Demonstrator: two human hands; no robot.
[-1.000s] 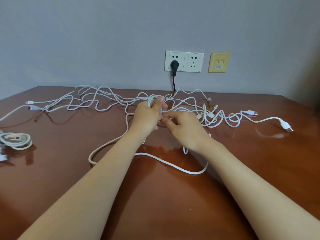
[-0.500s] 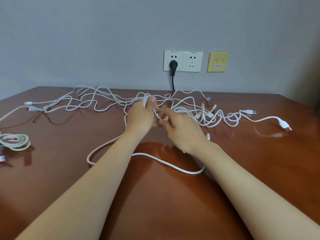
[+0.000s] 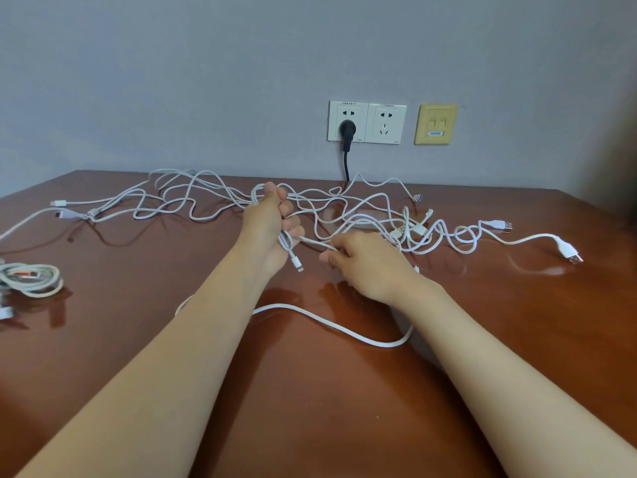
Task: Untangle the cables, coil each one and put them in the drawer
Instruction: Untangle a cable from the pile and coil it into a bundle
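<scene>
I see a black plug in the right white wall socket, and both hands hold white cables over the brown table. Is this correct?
Not fully: in the head view the black plug sits in the left white wall socket. Both hands, left hand and right hand, do hold white cables over the brown table.

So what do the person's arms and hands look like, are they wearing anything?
Nothing is worn that shows. The left hand and right hand are bare, with no gloves, rings or watch in view. Both forearms are bare too, with no sleeves or bracelets reaching into the picture. The fingernails look short and plain.
</scene>
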